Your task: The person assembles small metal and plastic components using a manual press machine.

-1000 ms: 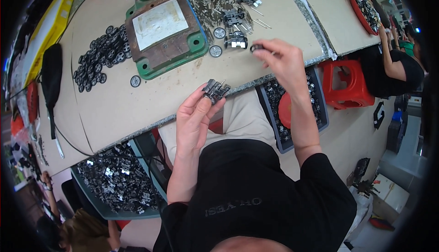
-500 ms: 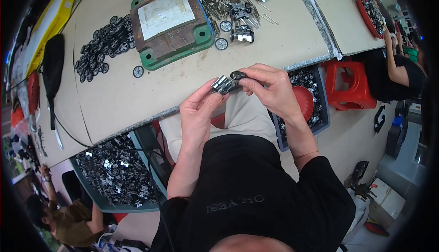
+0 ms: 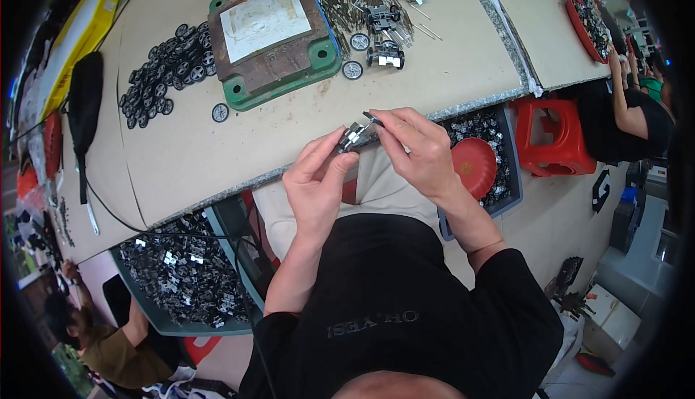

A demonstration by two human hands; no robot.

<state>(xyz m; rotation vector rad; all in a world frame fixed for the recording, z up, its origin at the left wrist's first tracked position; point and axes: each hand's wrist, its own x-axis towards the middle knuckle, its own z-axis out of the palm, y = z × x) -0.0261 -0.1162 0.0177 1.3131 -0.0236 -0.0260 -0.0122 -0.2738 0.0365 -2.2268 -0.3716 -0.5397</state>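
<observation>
Left hand (image 3: 316,185) and right hand (image 3: 420,153) come close together at the beige-topped bench's (image 3: 188,164) front edge.
Forearms angle inward; the left thumb and fingers pinch a small black-and-silver toy-car chassis (image 3: 352,138), while the right fingers, pointing left, grip a thin round black wheel (image 3: 372,119), edge-on, just beside it.

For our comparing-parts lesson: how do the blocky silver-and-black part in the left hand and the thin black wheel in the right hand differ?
The silver-and-black part is in the left hand; the black wheel is in the right hand. The part is chunky; the wheel is thin, seen nearly edge-on. The part shows bright silver faces; the wheel looks mostly dark. Both are small and held by thumb and fingers.
</observation>
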